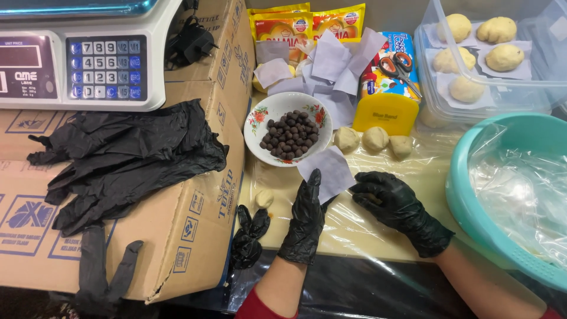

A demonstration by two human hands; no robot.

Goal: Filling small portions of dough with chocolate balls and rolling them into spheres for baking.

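Both my hands wear black gloves and rest on a plastic-covered table (366,224). My left hand (305,218) lies flat with fingers together, its tips touching a white paper square (331,168). My right hand (393,204) is curled, and a bit of pale dough seems to sit under its fingers. Just beyond is a floral bowl (287,127) of small dark brown balls. Three dough balls (373,140) sit in a row to the bowl's right. A small dough piece (264,198) lies left of my left hand.
A cardboard box (195,218) at left carries a pile of black gloves (127,156) and a weighing scale (82,56). A teal basin (472,195) lined with plastic sits at right. A clear tub (478,65) holds dough balls on papers. Scissors (398,68) and packets stand behind.
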